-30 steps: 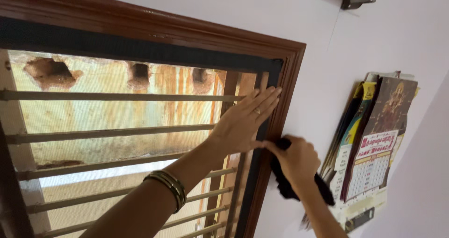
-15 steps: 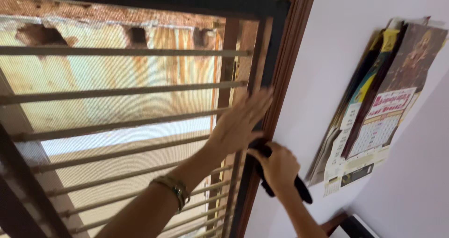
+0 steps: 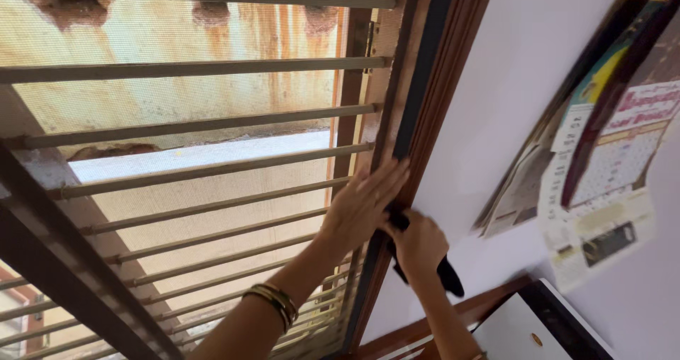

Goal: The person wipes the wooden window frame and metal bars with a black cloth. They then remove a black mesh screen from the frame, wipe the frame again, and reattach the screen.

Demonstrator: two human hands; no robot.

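Left of the wooden window frame [image 3: 453, 98], horizontal metal bars [image 3: 198, 123] and the mesh screen [image 3: 177, 98] behind them block passage. Right of the frame, bare wall lies open up to the hanging calendars [image 3: 602, 162].

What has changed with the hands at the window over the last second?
Both hands have worked downward along the dark strip on the window frame's right edge. The left hand stays flat against the frame; the right hand still grips the black tool beside it. The wall calendars hang unmoved.
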